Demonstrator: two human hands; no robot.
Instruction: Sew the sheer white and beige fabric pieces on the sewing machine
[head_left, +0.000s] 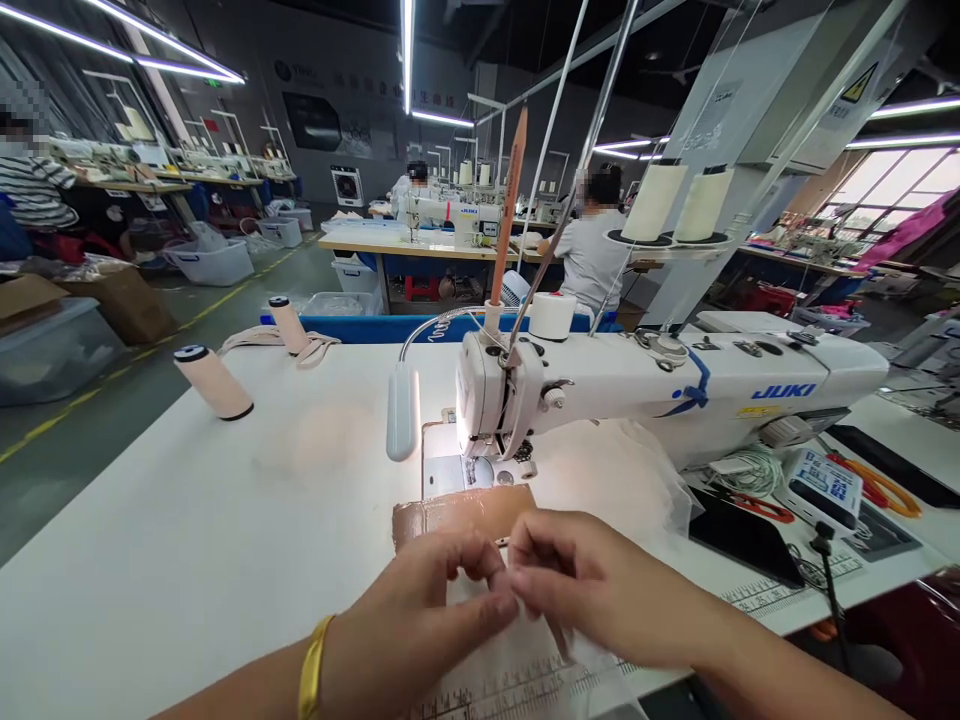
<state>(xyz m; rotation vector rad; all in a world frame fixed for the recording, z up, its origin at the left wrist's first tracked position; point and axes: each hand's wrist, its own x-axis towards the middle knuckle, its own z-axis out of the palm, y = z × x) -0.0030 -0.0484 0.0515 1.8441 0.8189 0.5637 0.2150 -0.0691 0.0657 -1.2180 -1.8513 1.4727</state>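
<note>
My left hand (442, 605), with a yellow band on its wrist, is closed, thumb and fingertips pinched together. Its tips meet those of my right hand (592, 580), which is also pinched shut. Pale sheer fabric (589, 652) hangs below my right hand; what lies between the left fingertips is hidden. Just beyond the hands, a brown shiny patch (465, 512) lies on the table in front of the needle plate (442, 478). Above it stands the white sewing machine (600, 375), its lamp lit. More sheer fabric (615, 475) is spread under the machine arm.
Two thread cones, one nearer (214, 382) and one farther (286, 325), lie toward the table's left. At right are a black phone (746, 535), a white box (821, 488), orange-handled tools and cables. A printed ruler (495, 685) runs along the front edge. Other people sit farther off.
</note>
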